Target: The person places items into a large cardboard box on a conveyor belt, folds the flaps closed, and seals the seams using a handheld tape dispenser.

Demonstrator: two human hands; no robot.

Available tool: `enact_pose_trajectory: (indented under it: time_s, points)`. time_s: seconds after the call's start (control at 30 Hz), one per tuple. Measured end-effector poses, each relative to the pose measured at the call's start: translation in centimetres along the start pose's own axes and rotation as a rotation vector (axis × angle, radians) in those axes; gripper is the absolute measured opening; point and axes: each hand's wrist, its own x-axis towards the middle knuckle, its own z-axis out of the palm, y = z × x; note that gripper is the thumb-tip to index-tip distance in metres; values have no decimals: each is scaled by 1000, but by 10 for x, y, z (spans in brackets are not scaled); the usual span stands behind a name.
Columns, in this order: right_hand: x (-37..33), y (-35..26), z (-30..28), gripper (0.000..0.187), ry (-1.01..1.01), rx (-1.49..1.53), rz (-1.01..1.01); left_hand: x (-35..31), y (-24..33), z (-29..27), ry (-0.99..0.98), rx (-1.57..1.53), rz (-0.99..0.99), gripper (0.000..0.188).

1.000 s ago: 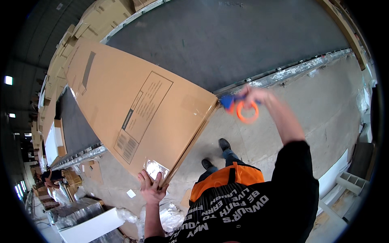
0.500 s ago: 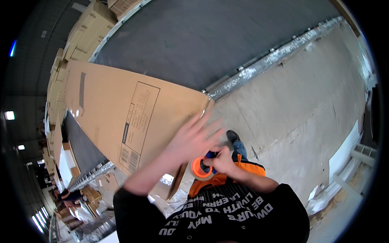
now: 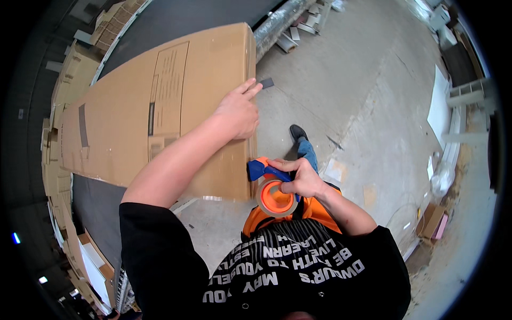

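Observation:
A long, flat cardboard box [image 3: 213, 58] lies in front of me, its near end toward my right. My left hand [image 3: 237, 113] rests on that end, two fingers stretched out to its edge and the others curled under. Just past the fingertips shows a small dark grey strip [image 3: 266, 83]; whether it sticks to the box or lies beyond it, I cannot tell. My right hand [image 3: 305, 180] grips a blue and orange tape dispenser [image 3: 276, 196] by its handle. The dispenser's blue head is at the lower corner of the box's end, seemingly touching it.
Under the box runs a dark conveyor belt [image 3: 197, 21] with a metal side rail [image 3: 280, 26]. Stacked cartons [image 3: 72, 80] stand along its far side. White boards [image 3: 440, 106] and an open small carton [image 3: 432, 221] lie on the right. My shoe [image 3: 297, 132] is on the concrete floor.
The view has shifted, and the box's end now sits higher in it. My left hand, blurred over the edge before, now rests on the box. The dispenser has come up to the box's end.

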Motion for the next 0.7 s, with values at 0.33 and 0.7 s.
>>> enact_pose_trajectory:
  time_s: [0.33, 0.7]
  points:
    - [-61, 59, 126, 67, 226, -248, 90, -94, 109, 48, 231, -197, 107, 45]
    - [-58, 101, 83, 66, -32, 93, 235, -109, 107, 103, 593, -456, 13, 116]
